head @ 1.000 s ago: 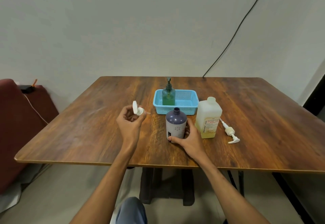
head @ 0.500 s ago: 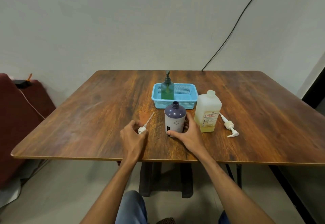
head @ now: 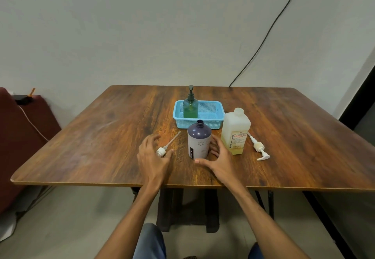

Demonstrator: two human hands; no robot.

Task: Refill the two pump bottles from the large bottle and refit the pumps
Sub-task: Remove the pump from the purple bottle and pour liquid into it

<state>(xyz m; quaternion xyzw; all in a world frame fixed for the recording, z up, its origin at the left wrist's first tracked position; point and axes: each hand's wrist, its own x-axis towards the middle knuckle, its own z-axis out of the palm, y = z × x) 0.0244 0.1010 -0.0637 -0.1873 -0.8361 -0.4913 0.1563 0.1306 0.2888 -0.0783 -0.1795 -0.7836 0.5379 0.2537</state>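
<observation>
Head view: on the grainy wooden table (head: pixel 294 137), near the middle of its front edge, stands a round purple bottle (head: pixel 198 143), matte, neck open. The right hand (head: pixel 221 161) cups its base, thumb in front, fingers curled behind. Left of it lies a white plastic pump (head: pixel 162 151) with a thin tube; the left hand (head: pixel 151 159) hovers over it, fingers spread and loose. The translucent, square-shouldered large bottle (head: pixel 235 130) stands uncapped just right.
</observation>
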